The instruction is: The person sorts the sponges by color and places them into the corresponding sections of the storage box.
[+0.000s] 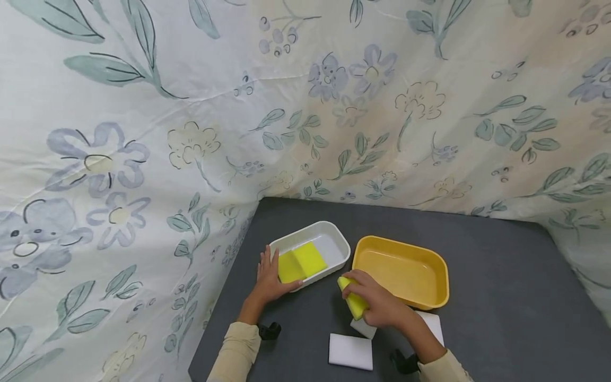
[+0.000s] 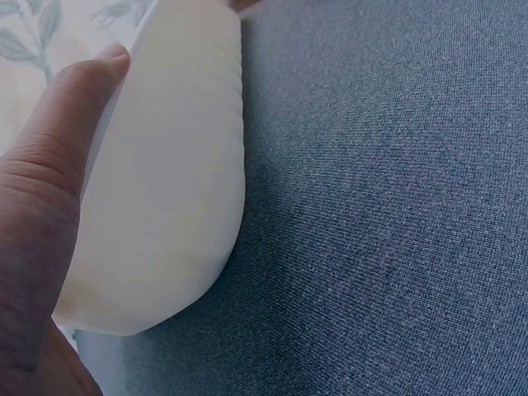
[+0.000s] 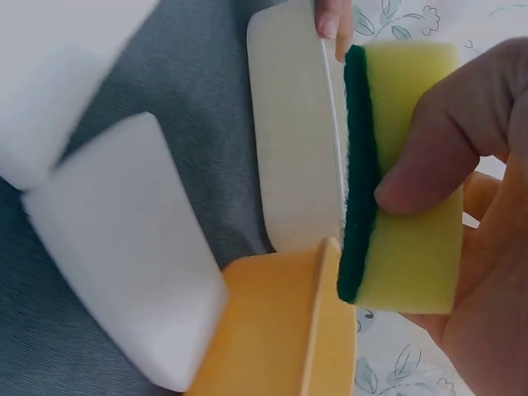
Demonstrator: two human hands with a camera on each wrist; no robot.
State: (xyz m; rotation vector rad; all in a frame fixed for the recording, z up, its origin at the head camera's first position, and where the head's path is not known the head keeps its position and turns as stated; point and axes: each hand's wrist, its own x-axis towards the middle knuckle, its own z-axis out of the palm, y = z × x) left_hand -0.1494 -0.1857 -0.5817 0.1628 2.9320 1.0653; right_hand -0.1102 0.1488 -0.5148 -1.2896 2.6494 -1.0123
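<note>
2 trays (image 1: 403,270), blocks (image 1: 350,352) on table (image 1: 506,276)

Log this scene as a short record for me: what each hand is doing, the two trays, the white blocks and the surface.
Left hand: touching the rim of the white tray
Right hand: holding a yellow sponge with a green side
White tray: two yellow pieces inside, side by side
Yellow tray: right of the white tray
White blocks: three visible, on the near side of the yellow tray
Surface: dark gray table

Floral-print cloth (image 1: 305,106) behind and beside dark grey tabletop (image 1: 501,286); light brighter left, dimmer right.
</note>
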